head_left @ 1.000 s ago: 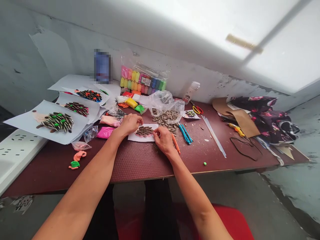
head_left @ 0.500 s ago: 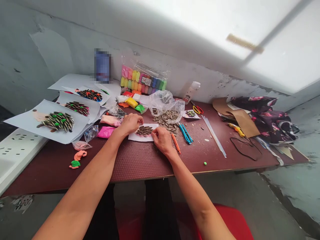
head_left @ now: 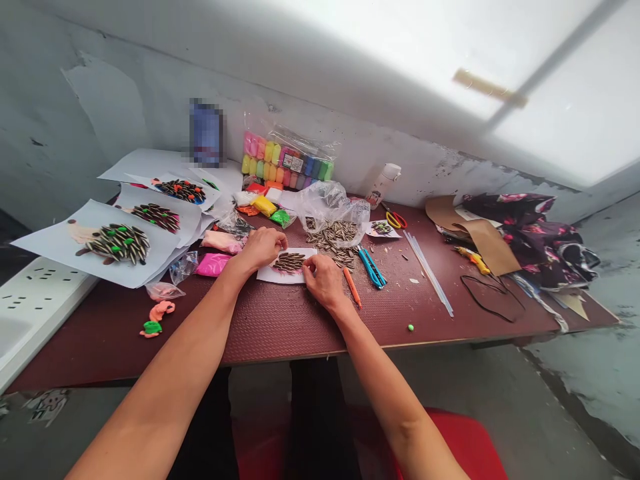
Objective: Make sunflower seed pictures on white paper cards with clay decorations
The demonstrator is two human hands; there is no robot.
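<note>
A small white paper card point(head_left: 273, 275) lies in front of me with rows of striped sunflower seeds point(head_left: 290, 262) set on pink clay. My left hand point(head_left: 264, 247) rests at the card's upper left, its fingers bent together; what they hold, if anything, is hidden. At the right edge of the card, my right hand point(head_left: 324, 280) has thumb and fingers pinched together close to the seeds. Whatever sits in that pinch is too small to make out. Behind the right hand, loose sunflower seeds point(head_left: 336, 235) spill from a clear plastic bag point(head_left: 327, 200).
An orange pen-like tool point(head_left: 353, 288) and blue-handled cutters point(head_left: 372, 268) lie right of my hand. Seed-covered hedgehog pictures point(head_left: 120, 243) are stacked at the left, with clay packets point(head_left: 213, 264) beside them. Farther right are clear sticks point(head_left: 429, 275) and a yellow glue gun point(head_left: 474, 260).
</note>
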